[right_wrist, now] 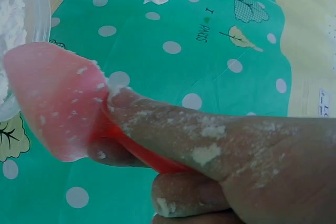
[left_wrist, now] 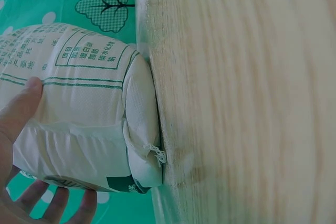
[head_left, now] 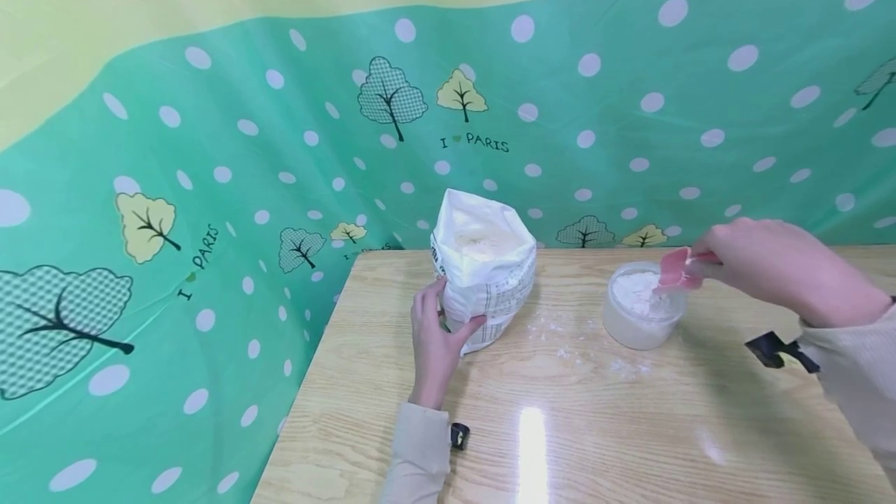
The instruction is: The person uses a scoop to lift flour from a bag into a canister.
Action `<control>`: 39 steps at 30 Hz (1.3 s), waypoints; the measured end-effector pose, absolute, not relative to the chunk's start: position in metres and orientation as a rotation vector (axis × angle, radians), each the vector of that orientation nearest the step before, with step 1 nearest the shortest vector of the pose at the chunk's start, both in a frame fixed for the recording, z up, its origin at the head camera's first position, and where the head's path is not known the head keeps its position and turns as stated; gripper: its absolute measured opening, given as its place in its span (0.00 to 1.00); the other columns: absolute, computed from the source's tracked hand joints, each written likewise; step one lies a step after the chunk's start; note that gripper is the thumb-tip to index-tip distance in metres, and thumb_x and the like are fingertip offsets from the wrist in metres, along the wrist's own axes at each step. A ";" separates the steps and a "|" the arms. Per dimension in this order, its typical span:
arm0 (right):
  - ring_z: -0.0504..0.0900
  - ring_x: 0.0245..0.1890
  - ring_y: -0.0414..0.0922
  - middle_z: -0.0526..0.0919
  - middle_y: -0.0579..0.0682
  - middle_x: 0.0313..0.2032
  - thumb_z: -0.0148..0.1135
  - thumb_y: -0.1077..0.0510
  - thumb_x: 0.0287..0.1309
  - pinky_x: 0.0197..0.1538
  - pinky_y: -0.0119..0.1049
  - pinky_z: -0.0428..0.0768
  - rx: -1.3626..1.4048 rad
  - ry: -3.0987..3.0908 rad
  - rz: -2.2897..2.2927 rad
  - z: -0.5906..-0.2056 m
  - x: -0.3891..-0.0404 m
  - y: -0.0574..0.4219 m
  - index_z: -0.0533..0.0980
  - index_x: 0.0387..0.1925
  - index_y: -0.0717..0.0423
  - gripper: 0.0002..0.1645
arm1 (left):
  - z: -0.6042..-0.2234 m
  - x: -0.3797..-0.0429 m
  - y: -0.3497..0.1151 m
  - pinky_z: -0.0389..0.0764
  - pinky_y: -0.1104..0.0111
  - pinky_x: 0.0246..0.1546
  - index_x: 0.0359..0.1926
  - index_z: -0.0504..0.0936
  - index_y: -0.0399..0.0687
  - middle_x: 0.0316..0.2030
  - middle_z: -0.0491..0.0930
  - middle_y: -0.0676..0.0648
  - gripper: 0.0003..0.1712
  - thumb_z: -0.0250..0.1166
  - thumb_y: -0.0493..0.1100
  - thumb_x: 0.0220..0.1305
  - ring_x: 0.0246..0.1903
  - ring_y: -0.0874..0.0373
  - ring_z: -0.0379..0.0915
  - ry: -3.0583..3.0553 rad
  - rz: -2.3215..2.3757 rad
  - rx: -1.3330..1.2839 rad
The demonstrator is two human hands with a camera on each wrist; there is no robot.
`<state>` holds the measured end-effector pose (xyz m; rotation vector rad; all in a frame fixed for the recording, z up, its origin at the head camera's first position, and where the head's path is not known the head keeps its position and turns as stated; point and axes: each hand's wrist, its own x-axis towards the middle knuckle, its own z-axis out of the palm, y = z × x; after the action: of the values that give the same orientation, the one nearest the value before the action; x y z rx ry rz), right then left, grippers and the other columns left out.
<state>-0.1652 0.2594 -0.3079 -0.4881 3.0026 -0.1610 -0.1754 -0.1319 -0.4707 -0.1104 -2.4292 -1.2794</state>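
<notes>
A white woven bag of flour [head_left: 500, 294] stands with its top wide, pale powder showing inside. My left hand [head_left: 435, 344] holds its lower left side, thumb on the printed front and fingers round the other side; the left wrist view shows the thumb [left_wrist: 21, 108] across the label. To the right is a clear round tub [head_left: 640, 333] with white flour [head_left: 638, 290] in it. Over the tub's right rim, my right hand [head_left: 770, 267] grips a pink scoop [head_left: 675, 269] by its handle, the bowl tipped down toward the flour. White powder coats that thumb [right_wrist: 173, 127].
Bag and tub stand near the back edge of a wooden table [head_left: 595, 442]. Spilled flour [head_left: 563, 341] dusts the wood between them. A green dotted cloth [head_left: 490, 169] hangs behind the table and along its left side.
</notes>
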 end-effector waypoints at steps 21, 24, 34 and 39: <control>0.66 0.19 0.42 0.68 0.43 0.18 0.56 0.53 0.70 0.23 0.35 0.65 -0.476 3.269 -0.286 -0.345 -0.148 0.262 0.80 0.35 0.60 0.15 | -0.471 -0.175 -0.132 0.81 0.57 0.55 0.68 0.67 0.50 0.61 0.68 0.47 0.50 0.81 0.49 0.45 0.61 0.50 0.65 -2.427 -1.277 -0.113; 0.64 0.18 0.41 0.66 0.43 0.17 0.58 0.54 0.69 0.22 0.34 0.64 -0.511 3.347 -0.310 -0.354 -0.145 0.263 0.78 0.31 0.59 0.14 | -0.471 -0.175 -0.132 0.81 0.58 0.55 0.68 0.67 0.50 0.60 0.68 0.47 0.50 0.81 0.49 0.45 0.60 0.51 0.65 -2.432 -1.273 -0.109; 0.59 0.14 0.40 0.60 0.43 0.16 0.54 0.51 0.72 0.19 0.32 0.56 -0.483 3.415 -0.437 -0.377 -0.135 0.265 0.73 0.34 0.58 0.15 | -0.470 -0.174 -0.131 0.80 0.57 0.57 0.69 0.66 0.51 0.61 0.67 0.46 0.51 0.81 0.50 0.45 0.60 0.51 0.65 -2.442 -1.293 -0.092; 0.58 0.14 0.40 0.60 0.43 0.15 0.54 0.52 0.73 0.19 0.31 0.55 -0.498 3.415 -0.505 -0.384 -0.131 0.262 0.70 0.33 0.56 0.13 | -0.470 -0.174 -0.131 0.80 0.55 0.57 0.69 0.66 0.51 0.61 0.67 0.46 0.51 0.80 0.49 0.45 0.61 0.48 0.65 -2.443 -1.298 -0.092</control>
<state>-0.1310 0.2620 -0.3842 -0.4979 3.4147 -0.5046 -0.1739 -0.1313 -0.4698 -0.0919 -2.4425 -1.2983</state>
